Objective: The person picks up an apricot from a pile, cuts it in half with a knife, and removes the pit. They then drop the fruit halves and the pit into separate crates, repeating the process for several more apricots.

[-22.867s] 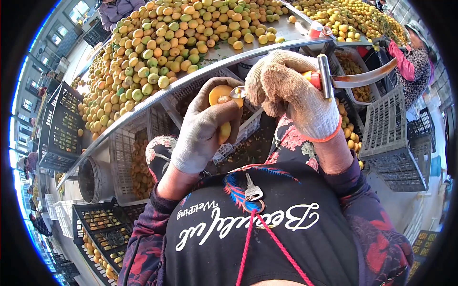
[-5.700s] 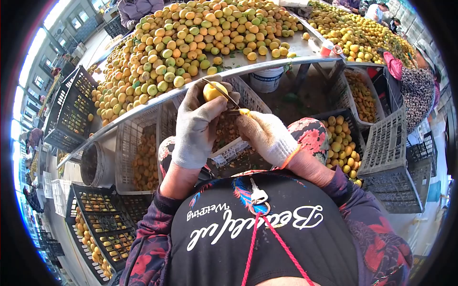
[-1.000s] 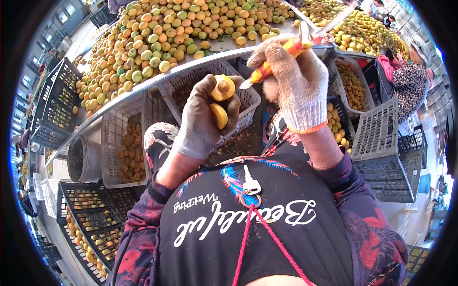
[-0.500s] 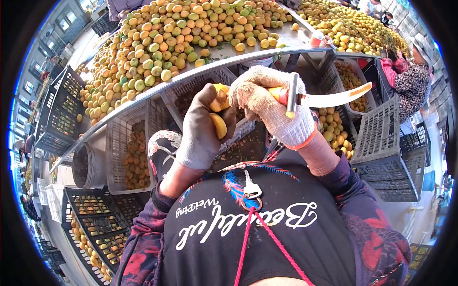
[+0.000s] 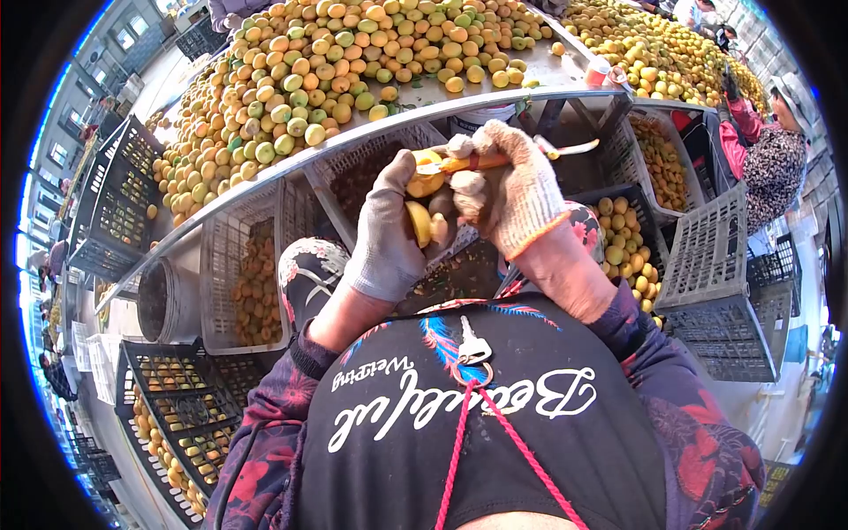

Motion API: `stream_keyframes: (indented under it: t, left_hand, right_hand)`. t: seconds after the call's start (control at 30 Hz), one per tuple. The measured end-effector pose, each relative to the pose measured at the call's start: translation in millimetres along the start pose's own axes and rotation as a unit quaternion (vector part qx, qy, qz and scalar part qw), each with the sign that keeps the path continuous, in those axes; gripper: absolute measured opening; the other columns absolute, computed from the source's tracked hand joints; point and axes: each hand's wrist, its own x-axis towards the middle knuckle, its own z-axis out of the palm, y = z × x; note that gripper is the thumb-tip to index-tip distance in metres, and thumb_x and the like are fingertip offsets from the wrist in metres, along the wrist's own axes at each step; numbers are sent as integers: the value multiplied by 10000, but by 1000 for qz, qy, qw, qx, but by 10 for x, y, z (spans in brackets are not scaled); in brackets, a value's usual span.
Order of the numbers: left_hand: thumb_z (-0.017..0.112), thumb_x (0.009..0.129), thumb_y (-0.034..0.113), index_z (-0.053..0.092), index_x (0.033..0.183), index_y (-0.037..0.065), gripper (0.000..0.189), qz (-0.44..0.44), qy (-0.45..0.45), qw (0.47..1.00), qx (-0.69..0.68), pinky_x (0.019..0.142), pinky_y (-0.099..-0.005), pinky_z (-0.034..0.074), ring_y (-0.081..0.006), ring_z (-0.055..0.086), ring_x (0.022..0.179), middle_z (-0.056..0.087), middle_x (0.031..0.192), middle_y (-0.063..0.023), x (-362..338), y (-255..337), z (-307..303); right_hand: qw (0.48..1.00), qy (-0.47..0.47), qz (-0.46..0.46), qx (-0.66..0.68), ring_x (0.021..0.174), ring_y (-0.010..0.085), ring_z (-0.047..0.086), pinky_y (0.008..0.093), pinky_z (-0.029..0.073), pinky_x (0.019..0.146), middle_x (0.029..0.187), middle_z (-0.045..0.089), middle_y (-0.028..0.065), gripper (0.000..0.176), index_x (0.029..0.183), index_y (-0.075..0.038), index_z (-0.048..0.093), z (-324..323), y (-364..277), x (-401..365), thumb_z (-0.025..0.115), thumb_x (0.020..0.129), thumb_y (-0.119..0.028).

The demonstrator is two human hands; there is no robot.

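My left hand (image 5: 389, 234), in a grey, dirt-stained glove, is closed round yellow-orange fruit: one piece (image 5: 426, 177) shows at the fingertips and another yellow piece (image 5: 419, 223) against the palm. My right hand (image 5: 512, 190), in a whitish knitted glove with an orange cuff, grips an orange-handled knife (image 5: 473, 162). The handle lies level across the fingers, its left end touching the upper fruit, while a narrow blade-like part points right. Both hands are close together in front of my chest, below the table edge.
Fruit (image 5: 309, 71) is heaped on the metal-edged table (image 5: 415, 115). Crates of fruit stand beneath it, including a black one (image 5: 632, 256) at right and a white one (image 5: 247, 291) at left. A grey bucket (image 5: 168, 300) is at left. A co-worker (image 5: 768, 168) sits at far right.
My right hand has turned, so the knife that stuck out broadly to the right now lies along the fingers against the fruit. My left hand has shifted slightly right.
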Motion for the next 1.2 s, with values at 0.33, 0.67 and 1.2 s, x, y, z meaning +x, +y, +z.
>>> stream_keyframes:
  t: [0.33, 0.67, 1.2]
  left_hand:
    - [665, 931, 219, 616, 1196, 29, 329, 272, 293, 777, 486, 667, -241, 464, -88, 553, 742, 634, 909, -18, 276, 872, -1337]
    - [723, 826, 371, 611, 1217, -18, 563, 283, 507, 409, 704, 957, -417, 476, -362, 614, 1074, 602, 1222, -250, -465, 2302, -2629]
    - [634, 821, 324, 693, 1112, 110, 366, -48, 221, 131, 965, 822, -435, 508, -298, 706, 967, 739, 999, -129, 2914, 1438, -1750]
  right_hand:
    - [951, 133, -129, -249, 658, 221, 656, 346, 539, 516, 838, 641, 95, 180, 949, -21, 598, -706, 74, 941, 630, 937, -197]
    - [969, 151, -48, -191, 630, 253, 661, 359, 534, 527, 826, 669, 162, 273, 1019, 17, 624, -994, -57, 919, 587, 977, -251]
    - [954, 198, -105, -200, 582, 198, 661, 322, 522, 486, 834, 684, 132, 195, 918, -26, 642, -842, -252, 604, 613, 953, -215]
